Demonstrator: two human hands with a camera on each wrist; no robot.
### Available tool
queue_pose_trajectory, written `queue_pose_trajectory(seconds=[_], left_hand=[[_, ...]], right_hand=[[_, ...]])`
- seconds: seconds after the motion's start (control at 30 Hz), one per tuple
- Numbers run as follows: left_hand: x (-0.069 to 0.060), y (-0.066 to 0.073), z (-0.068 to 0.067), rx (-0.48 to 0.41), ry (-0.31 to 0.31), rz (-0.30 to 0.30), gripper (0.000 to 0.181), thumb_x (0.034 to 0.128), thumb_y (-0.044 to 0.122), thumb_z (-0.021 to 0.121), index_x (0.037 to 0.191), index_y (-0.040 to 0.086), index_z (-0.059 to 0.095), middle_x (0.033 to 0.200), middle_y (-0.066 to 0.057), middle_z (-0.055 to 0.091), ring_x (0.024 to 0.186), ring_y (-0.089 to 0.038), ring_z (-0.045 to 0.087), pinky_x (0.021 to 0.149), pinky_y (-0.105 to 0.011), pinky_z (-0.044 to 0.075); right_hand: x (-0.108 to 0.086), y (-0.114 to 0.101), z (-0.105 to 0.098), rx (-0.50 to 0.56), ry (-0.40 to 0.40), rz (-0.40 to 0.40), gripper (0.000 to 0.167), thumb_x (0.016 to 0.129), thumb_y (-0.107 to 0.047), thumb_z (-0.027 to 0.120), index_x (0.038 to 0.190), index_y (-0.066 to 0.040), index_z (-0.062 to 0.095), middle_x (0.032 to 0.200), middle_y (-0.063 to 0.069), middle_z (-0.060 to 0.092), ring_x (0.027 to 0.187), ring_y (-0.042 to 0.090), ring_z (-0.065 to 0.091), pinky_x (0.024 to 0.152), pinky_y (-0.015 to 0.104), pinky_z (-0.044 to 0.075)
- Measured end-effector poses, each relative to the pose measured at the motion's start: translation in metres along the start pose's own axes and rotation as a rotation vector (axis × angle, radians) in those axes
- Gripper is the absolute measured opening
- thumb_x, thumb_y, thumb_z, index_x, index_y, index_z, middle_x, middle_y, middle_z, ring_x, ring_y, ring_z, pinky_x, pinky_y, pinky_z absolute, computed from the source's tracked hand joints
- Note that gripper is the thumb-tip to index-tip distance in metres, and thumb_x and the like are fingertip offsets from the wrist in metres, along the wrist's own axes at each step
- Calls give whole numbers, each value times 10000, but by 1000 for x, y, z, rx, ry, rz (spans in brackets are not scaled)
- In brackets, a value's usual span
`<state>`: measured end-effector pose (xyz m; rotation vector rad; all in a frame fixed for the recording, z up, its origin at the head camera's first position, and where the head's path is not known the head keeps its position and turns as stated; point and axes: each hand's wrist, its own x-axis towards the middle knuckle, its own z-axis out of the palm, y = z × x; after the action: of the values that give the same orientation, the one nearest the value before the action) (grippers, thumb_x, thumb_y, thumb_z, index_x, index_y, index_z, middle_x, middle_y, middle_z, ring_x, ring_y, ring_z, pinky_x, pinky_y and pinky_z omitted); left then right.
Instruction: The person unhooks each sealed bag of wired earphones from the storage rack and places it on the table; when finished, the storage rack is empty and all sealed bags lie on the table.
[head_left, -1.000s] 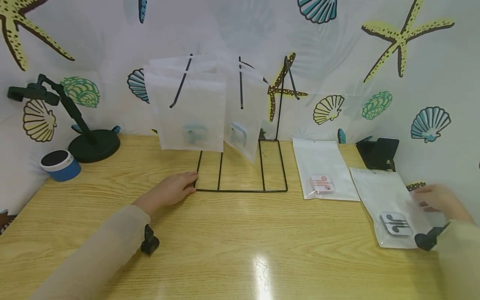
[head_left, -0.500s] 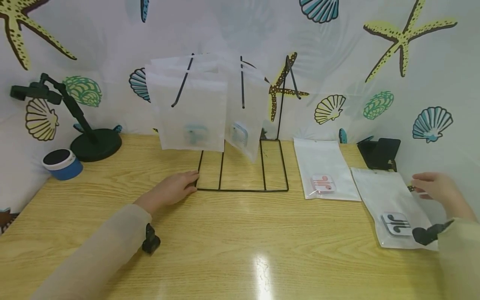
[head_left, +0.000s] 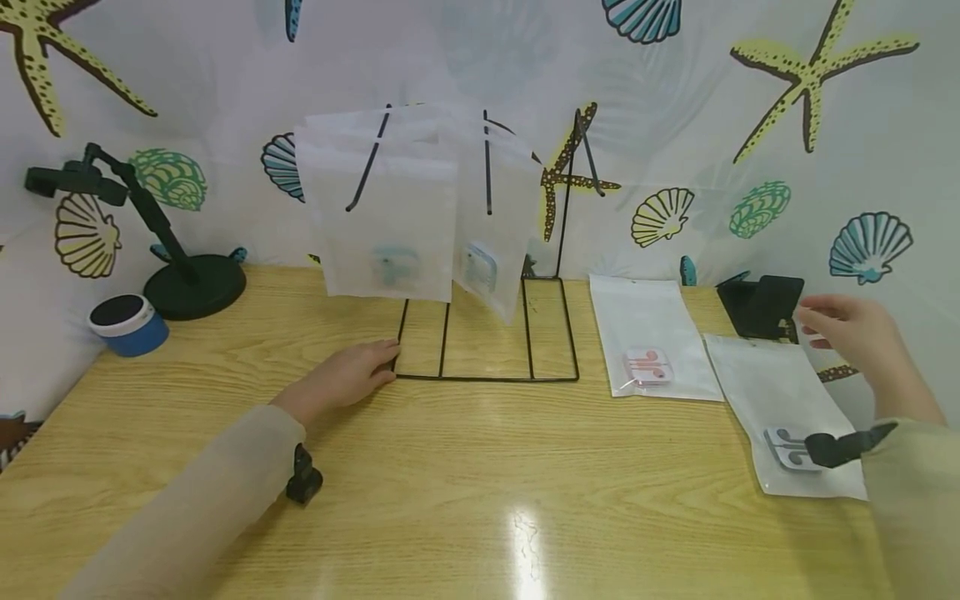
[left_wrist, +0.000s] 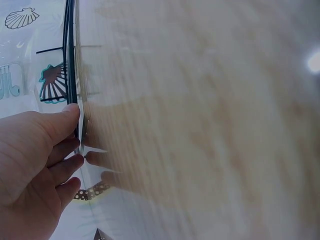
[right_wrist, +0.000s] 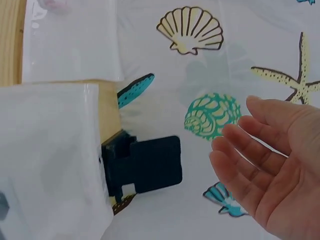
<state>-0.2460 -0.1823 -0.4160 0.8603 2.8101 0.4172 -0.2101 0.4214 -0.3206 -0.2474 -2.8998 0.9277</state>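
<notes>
Several frosted white plastic bags hang at the left and middle of a black wire display rack on the yellow wood-grain desk. The left hand grips the rack's near left corner. To the right lie two flat white pouches: one with pink earphones, the nearer with dark-grey earphones in a white case. The right hand, released, hovers with loosely bent fingers beside a black plastic stand behind the nearer pouch.

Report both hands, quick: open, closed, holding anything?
Left hand: touching the black wire rack at its base; grip cannot be told.
Right hand: open, holding nothing.
</notes>
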Motion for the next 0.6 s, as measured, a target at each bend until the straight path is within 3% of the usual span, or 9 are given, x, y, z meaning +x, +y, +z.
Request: queue_pose_trajectory(seconds=[0.07,0.2,0.37,0.47,0.6], left_hand=[[0,0,0,4,0,-2,521,953,156,530,1389,-60,345,1408,-248,325,1283,-373,315,1022,-496,305],[0,0,0,9,1,-1,521,953,157,531,1390,-58,347,1407,-249,326,1283,-373,316,1023,-496,304],[-1,1,-1,9,8,9,520,948,151,539,1383,-67,353,1401,-254,332,1278,-376,323,1020,-496,309],[-1,1,-1,11,10,13,521,946,149,542,1380,-71,355,1398,-256,336,1274,-378,329,1016,-496,316],[-1,2,-1,8,6,10,523,947,150,540,1381,-72,351,1400,-256,332,1275,-377,327,1014,-494,319]], right_hand=[[-5,-19,-1,-5,21,-46,582,948,-414,467,1258,78,492,1165,296,537,729,-4,560,623,188,527],[-9,-47,3,12,49,-109,602,932,-448,476,1272,48,501,1173,272,547,727,-49,540,602,109,484],[-10,-79,13,52,75,-172,555,933,-416,496,1272,22,520,1165,246,565,827,111,582,595,77,460],[-10,-98,22,62,81,-202,523,935,-392,508,1264,13,531,1165,230,570,913,270,575,606,78,461],[-10,-121,34,68,70,-268,468,937,-347,531,1248,3,549,1137,216,586,908,294,580,647,146,499]])
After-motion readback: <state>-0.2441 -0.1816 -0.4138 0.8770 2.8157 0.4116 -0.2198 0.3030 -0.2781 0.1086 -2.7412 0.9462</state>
